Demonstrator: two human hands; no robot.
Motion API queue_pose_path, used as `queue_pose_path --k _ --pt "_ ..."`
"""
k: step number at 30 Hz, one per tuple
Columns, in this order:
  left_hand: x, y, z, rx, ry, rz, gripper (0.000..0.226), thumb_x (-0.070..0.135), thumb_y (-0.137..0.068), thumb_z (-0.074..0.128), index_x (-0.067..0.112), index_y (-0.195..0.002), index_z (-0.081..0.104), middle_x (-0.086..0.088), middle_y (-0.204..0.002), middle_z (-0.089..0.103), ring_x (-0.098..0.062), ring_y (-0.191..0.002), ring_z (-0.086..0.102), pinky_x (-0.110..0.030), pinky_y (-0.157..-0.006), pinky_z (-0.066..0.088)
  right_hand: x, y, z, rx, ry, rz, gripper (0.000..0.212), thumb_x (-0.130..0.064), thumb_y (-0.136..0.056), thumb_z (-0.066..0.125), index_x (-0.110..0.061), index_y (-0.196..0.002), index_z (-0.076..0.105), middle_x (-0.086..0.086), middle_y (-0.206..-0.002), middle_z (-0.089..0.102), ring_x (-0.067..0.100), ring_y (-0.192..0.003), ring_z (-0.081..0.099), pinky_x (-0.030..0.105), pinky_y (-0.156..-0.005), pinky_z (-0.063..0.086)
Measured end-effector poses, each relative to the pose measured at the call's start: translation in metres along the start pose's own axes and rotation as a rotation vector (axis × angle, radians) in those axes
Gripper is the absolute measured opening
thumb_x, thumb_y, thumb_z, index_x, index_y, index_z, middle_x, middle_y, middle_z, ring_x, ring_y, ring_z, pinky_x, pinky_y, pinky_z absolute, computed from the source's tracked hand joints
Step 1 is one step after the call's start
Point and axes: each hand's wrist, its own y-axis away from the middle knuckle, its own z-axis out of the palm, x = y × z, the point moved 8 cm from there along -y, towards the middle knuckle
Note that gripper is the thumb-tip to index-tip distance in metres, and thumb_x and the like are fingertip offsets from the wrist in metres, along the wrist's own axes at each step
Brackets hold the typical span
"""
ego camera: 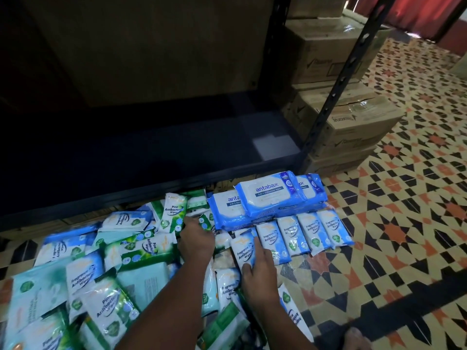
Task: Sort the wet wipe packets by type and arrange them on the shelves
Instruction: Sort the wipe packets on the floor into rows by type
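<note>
A mixed heap of wet wipe packets [83, 274] covers the floor in front of a black shelf [151, 157]. My right hand [257, 274] grips a white-and-blue "Fragrance Free Antibacterial Wipes" packet [243, 248], held at the left end of a row of matching packets [310, 233]. Behind that row lies a stack of larger blue "antabax" packs [267, 198]. My left hand [195, 238] reaches into the heap and closes on a green "Pine Antibacterial Wipes" packet [174, 210] that stands upright.
The bottom shelf board is dark with a pale patch [275, 145] at its right end. A perforated black upright [341, 79] stands at the shelf's right corner. Stacked cardboard boxes [348, 114] sit behind it. Patterned floor tiles [404, 223] spread to the right.
</note>
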Motion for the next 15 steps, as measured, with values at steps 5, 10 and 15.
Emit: queue_pose_path --k 5,10,15 --pt "0.006 0.001 -0.013 0.037 0.135 -0.068 0.02 0.003 -0.081 0.074 0.013 -0.087 0.057 -0.001 -0.076 0.057 -0.021 -0.071 0.053 -0.029 -0.064 0.044 0.001 0.001 -0.002 -0.017 -0.014 0.025 0.068 -0.017 -0.105 0.045 -0.029 -0.162 0.009 0.006 -0.165 0.015 0.029 -0.148 0.024 0.036 -0.113 0.031" --pt "0.019 0.013 -0.031 0.061 0.202 -0.004 0.016 0.0 -0.08 0.073 0.007 -0.094 0.071 -0.012 -0.087 0.07 -0.026 -0.07 0.065 -0.029 -0.061 0.053 -0.007 0.006 -0.003 -0.004 -0.047 0.016 0.07 -0.02 -0.103 0.048 -0.029 -0.161 0.01 0.007 -0.163 0.02 0.03 -0.143 0.031 0.036 -0.109 0.037" --pt "0.034 0.014 -0.078 0.068 0.231 0.094 0.023 -0.001 -0.083 0.069 0.011 -0.101 0.068 -0.006 -0.071 0.067 -0.014 -0.05 0.054 -0.018 -0.041 0.038 -0.017 0.005 0.004 -0.081 -0.017 0.037 0.096 -0.03 -0.095 0.067 -0.024 -0.162 -0.001 0.01 -0.159 0.018 0.029 -0.141 0.037 0.034 -0.11 0.039"
